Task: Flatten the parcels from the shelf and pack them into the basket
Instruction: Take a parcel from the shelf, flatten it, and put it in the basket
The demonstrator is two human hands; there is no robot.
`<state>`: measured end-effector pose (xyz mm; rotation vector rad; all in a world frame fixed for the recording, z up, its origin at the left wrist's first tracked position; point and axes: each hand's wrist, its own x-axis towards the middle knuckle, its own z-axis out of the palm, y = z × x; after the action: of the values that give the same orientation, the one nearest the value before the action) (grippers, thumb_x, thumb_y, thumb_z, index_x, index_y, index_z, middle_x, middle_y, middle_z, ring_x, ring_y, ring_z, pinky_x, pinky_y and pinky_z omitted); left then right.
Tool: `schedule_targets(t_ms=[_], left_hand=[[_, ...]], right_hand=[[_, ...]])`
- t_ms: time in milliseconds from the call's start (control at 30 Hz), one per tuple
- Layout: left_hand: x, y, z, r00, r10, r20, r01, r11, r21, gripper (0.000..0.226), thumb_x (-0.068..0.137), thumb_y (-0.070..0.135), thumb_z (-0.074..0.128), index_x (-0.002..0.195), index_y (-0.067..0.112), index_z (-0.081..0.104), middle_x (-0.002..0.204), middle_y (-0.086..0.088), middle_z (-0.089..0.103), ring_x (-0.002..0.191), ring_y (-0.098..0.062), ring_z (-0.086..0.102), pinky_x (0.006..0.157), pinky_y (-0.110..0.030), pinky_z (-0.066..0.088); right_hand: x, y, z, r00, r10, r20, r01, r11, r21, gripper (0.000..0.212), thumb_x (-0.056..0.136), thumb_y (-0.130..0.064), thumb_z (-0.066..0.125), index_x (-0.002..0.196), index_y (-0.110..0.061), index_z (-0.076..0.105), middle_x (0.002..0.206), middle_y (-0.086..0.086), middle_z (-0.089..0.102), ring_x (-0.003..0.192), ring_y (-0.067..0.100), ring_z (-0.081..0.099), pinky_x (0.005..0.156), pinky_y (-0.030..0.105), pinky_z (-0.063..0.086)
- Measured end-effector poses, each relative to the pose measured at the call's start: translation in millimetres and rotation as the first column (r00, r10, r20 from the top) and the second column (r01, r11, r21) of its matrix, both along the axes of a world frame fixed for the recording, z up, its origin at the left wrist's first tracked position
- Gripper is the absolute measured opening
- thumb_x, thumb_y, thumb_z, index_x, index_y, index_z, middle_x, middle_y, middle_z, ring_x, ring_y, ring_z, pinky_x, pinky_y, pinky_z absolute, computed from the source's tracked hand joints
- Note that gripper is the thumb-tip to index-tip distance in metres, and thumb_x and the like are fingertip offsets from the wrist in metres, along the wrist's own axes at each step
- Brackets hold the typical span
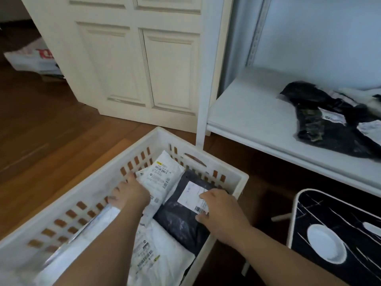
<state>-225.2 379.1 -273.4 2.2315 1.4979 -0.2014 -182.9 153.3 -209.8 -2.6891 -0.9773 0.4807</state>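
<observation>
Two hands work inside the white slotted plastic basket (115, 168), which sits on the wooden floor (41, 129) just beside the white painted shelf (247, 112), presumably so parcels travel a short way. On the shelf lies a heap of dark plastic-wrapped parcels (329, 124) with pale labels, not yet packed. In the basket, a white plastic mailer (160, 252) lies flat at the near end, a dark grey plastic parcel (181, 221) with a white shipping label lies along the right wall, and a second white mailer with printed barcodes (162, 172) leans toward the far corner. Left hand (129, 193): fingers spread wide and straight, pressing down beside the far white mailer, against the left wall; judged to be squeezing air out and seating it. Right hand (220, 211): fingers relaxed, lightly bent, resting on the dark parcel's label, holding nothing; likely pinning it flat. Packing judged partly done.
</observation>
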Motion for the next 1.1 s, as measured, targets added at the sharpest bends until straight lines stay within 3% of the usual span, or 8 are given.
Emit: schedule_targets(t_ms=[33, 100, 267, 533, 667, 767, 967, 1100], left_hand=[[2.8, -11.3, -4.3, 0.984, -0.153, -0.097, 0.164, 0.979, 0.122, 0.072, 0.092, 0.019, 0.047, 0.149, 0.033, 0.006, 0.156, -0.018, 0.015, 0.143, -0.041, 0.012, 0.114, -0.059, 0.011], [8.0, -36.0, -20.0, 0.890, -0.433, -0.145, 0.451, 0.884, 0.124, 0.060, 0.100, 0.045, 0.028, 0.149, 0.042, -0.007, 0.159, -0.005, -0.021, 0.144, -0.035, -0.020, 0.112, -0.065, -0.008], [12.0, -52.4, -57.2, 0.799, -0.556, -0.229, 0.544, 0.831, -0.121, 0.069, 0.091, 0.070, 0.009, 0.148, 0.041, -0.015, 0.151, 0.005, -0.038, 0.138, -0.028, -0.036, 0.104, -0.071, -0.012], [21.7, -45.9, -29.3, 0.779, -0.580, -0.238, 0.548, 0.814, -0.192, 0.066, 0.094, 0.065, 0.016, 0.150, 0.040, -0.006, 0.156, 0.005, -0.028, 0.143, -0.029, -0.027, 0.107, -0.071, -0.004], [45.1, -64.2, 8.1, 0.773, -0.622, -0.127, 0.623, 0.781, -0.036, 0.063, 0.098, 0.057, 0.017, 0.153, 0.030, 0.001, 0.160, -0.001, -0.016, 0.146, -0.031, -0.015, 0.115, -0.061, 0.001], [65.2, -89.2, 42.8, 0.754, -0.656, 0.034, 0.647, 0.751, 0.129, 0.061, 0.100, 0.050, 0.025, 0.153, 0.021, 0.013, 0.161, -0.008, -0.001, 0.147, -0.032, -0.001, 0.116, -0.057, 0.013], [103.3, -175.1, 107.0, 0.580, -0.779, 0.239, 0.703, 0.627, 0.337, 0.058, 0.100, 0.042, 0.036, 0.147, 0.009, 0.031, 0.156, -0.017, 0.021, 0.143, -0.031, 0.022, 0.113, -0.045, 0.028], [131.8, -250.5, 129.2, 0.428, -0.884, 0.187, 0.791, 0.466, 0.396, 0.054, 0.101, 0.044, 0.033, 0.148, 0.018, 0.033, 0.160, -0.010, 0.009, 0.147, -0.025, 0.009, 0.118, -0.037, 0.014]], right_hand=[[0.8, 3.4, -7.2, 0.999, 0.034, 0.005, -0.033, 0.999, -0.035, 0.055, 0.093, -0.048, 0.055, 0.140, -0.024, 0.042, 0.144, -0.001, 0.041, 0.133, 0.019, 0.035, 0.112, 0.034, 0.027], [-0.6, 7.5, -17.7, 0.992, 0.129, 0.012, -0.126, 0.982, -0.143, 0.060, 0.094, -0.054, 0.046, 0.145, -0.025, 0.034, 0.155, 0.000, 0.028, 0.145, 0.020, 0.017, 0.119, 0.040, 0.013], [-4.4, 8.6, -32.5, 0.974, 0.210, 0.088, -0.181, 0.947, -0.265, 0.060, 0.095, -0.060, 0.031, 0.146, -0.028, 0.034, 0.159, 0.001, 0.022, 0.148, 0.019, 0.002, 0.117, 0.052, -0.002], [7.9, 8.4, -25.1, 0.985, 0.171, -0.028, -0.174, 0.973, -0.155, 0.057, 0.097, -0.054, 0.036, 0.147, -0.028, 0.032, 0.160, -0.003, 0.019, 0.149, 0.018, -0.002, 0.118, 0.048, -0.004], [21.7, -24.6, -7.3, 1.000, -0.008, -0.002, 0.008, 1.000, 0.022, 0.058, 0.097, -0.049, 0.042, 0.148, -0.025, 0.032, 0.158, -0.003, 0.022, 0.147, 0.016, 0.004, 0.118, 0.040, 0.003], [29.0, -78.5, 10.0, 0.987, -0.099, 0.129, 0.098, 0.995, 0.013, 0.055, 0.098, -0.046, 0.041, 0.147, -0.022, 0.033, 0.158, -0.002, 0.021, 0.148, 0.016, 0.002, 0.117, 0.039, 0.007], [46.5, -214.0, 46.5, 0.893, -0.345, 0.290, 0.372, 0.927, -0.043, 0.057, 0.098, -0.050, 0.040, 0.147, -0.022, 0.035, 0.161, -0.001, 0.011, 0.149, 0.018, -0.003, 0.118, 0.038, 0.008], [55.0, -292.2, 71.0, 0.795, -0.484, 0.365, 0.536, 0.843, -0.051, 0.060, 0.098, -0.049, 0.041, 0.149, -0.020, 0.030, 0.162, 0.003, 0.006, 0.149, 0.022, -0.004, 0.118, 0.039, 0.009]])
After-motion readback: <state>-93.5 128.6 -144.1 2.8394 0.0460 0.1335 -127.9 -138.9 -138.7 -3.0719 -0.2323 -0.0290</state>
